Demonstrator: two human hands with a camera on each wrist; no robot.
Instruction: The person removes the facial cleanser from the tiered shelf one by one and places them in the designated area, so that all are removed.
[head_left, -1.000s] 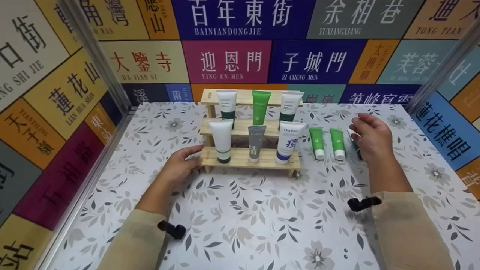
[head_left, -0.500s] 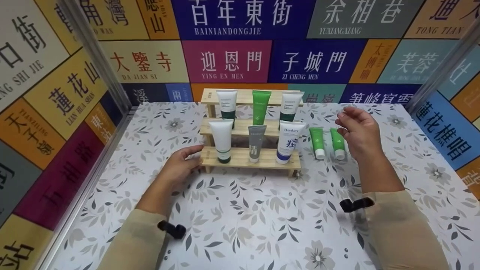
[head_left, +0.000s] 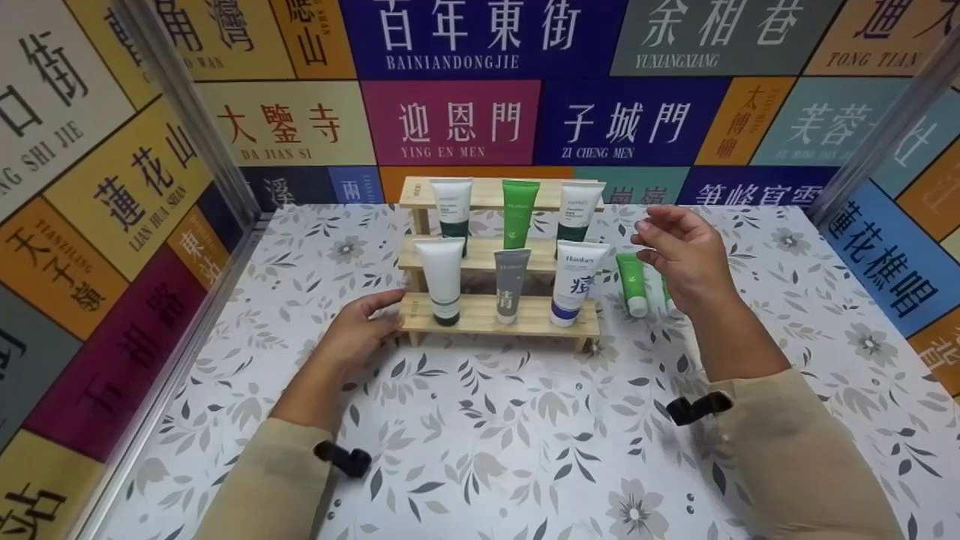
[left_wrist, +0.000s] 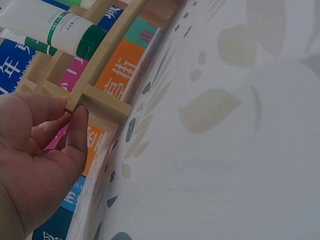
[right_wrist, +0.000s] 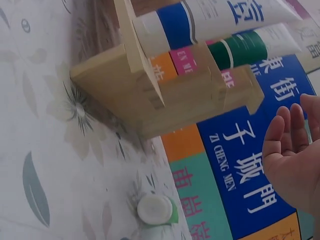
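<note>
My left hand [head_left: 364, 326] pinches the left end of the lowest step of a stepped wooden display rack [head_left: 478, 313]; the left wrist view shows thumb and fingertips on that wood. On this step stand a white tube [head_left: 441, 277], a grey tube [head_left: 511, 281] and a white-and-blue tube [head_left: 580, 270]. Behind them, on the middle step, are a green tube [head_left: 518, 214] between a left white-and-dark-green tube [head_left: 451, 202] and a right one [head_left: 580, 202]. My right hand [head_left: 686, 259], its fingers loosely bent around nothing, hovers to the right of the rack.
Right of the rack, a small green tube [head_left: 631, 283] with a white cap lies on the floral tablecloth [head_left: 487, 442]. A second green tube [head_left: 669, 300] is mostly hidden by the right hand. A colourful lettered wall panel [head_left: 457, 124] closes the back.
My right hand has moved left, from the right end of the tube row toward the rack, and now covers most of the second green tube. My left hand keeps its hold on the rack.
</note>
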